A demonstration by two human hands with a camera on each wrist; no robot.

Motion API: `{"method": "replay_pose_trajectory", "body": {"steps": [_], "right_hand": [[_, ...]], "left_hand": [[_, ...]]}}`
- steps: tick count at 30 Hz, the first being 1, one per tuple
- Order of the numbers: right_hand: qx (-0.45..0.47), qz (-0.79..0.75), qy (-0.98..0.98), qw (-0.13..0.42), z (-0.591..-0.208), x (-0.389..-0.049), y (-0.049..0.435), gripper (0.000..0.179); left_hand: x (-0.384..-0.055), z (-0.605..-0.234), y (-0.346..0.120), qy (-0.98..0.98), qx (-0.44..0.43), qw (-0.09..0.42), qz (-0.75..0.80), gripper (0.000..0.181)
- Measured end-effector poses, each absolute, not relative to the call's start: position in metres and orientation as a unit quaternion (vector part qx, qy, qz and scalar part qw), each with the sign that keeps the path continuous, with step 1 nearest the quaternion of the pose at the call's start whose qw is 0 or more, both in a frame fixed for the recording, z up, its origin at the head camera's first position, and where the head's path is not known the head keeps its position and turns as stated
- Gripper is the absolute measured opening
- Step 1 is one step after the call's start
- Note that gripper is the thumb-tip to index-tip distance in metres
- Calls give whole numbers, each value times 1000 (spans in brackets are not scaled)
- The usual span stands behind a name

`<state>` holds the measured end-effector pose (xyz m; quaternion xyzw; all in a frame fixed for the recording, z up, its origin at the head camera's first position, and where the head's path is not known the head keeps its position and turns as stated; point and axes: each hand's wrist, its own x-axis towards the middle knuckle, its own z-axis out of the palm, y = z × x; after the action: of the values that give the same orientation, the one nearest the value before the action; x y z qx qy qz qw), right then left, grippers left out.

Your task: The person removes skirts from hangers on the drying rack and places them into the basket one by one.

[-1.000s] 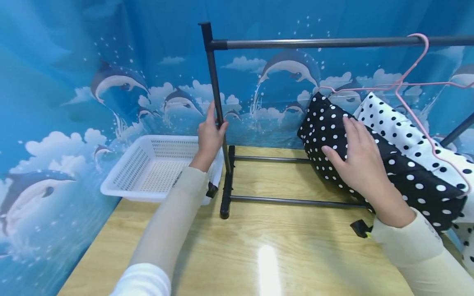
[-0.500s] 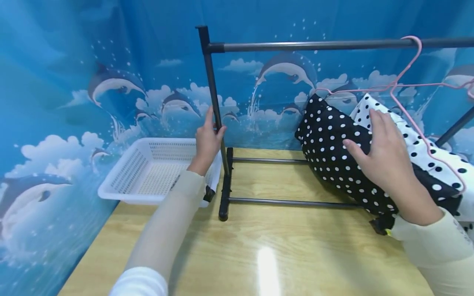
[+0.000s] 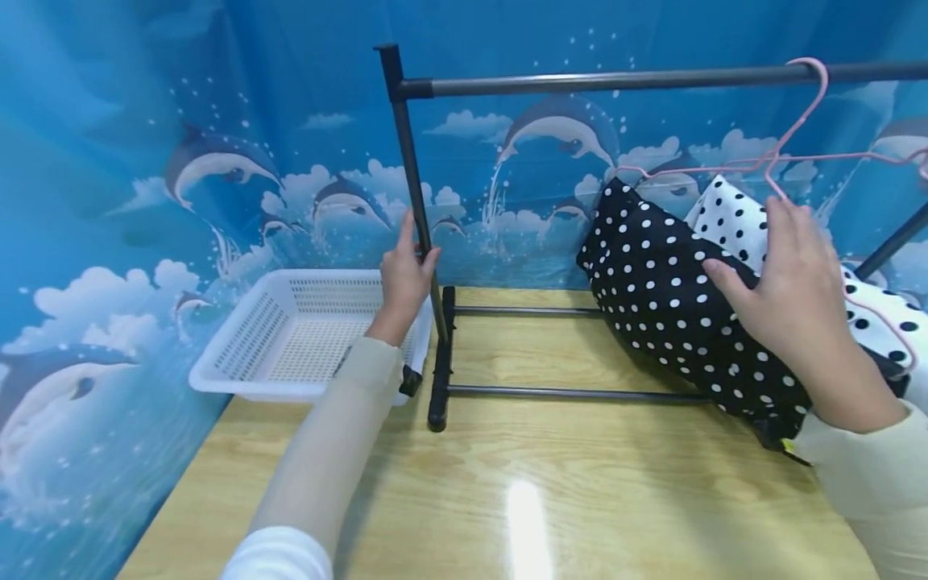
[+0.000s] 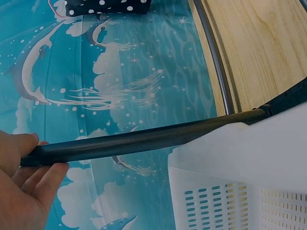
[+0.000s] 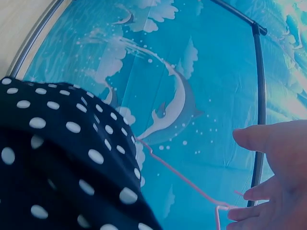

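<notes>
My left hand (image 3: 401, 282) grips the black left upright (image 3: 410, 161) of a clothes rack. The left wrist view shows thumb and fingers around that dark tube (image 4: 120, 141). Fingers straight and thumb apart, my right hand (image 3: 797, 282) is in front of black fabric with white polka dots (image 3: 652, 274), holding nothing. A pink wire hanger (image 3: 796, 129) hooks over the rack's top bar (image 3: 551, 84), and the dotted fabric lies below its arms. White fabric with black dots (image 3: 728, 217) shows behind, partly hidden by my right hand. In the right wrist view, my fingertips overlap the hanger (image 5: 192, 187).
A white perforated plastic basket (image 3: 217, 379) sits left of the rack on the wooden table (image 3: 478, 491). The rack's black foot (image 3: 440, 362) and low crossbars stand on the tabletop. A blue dolphin-print curtain (image 3: 304, 72) hangs behind everything.
My right hand has moved to the right across the black dotted fabric, toward the hanger and the white dotted fabric. My left hand keeps its grip on the upright.
</notes>
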<state>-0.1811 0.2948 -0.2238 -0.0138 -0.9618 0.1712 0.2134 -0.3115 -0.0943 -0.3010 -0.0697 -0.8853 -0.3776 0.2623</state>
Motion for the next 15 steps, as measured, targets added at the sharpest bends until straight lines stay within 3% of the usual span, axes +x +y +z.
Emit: {"method": "replay_pose_trajectory", "body": {"steps": [15], "right_hand": [[-73, 163, -962, 208, -222, -188, 315, 86]], "left_hand": [[-312, -303, -97, -890, -69, 257, -371, 67]]}}
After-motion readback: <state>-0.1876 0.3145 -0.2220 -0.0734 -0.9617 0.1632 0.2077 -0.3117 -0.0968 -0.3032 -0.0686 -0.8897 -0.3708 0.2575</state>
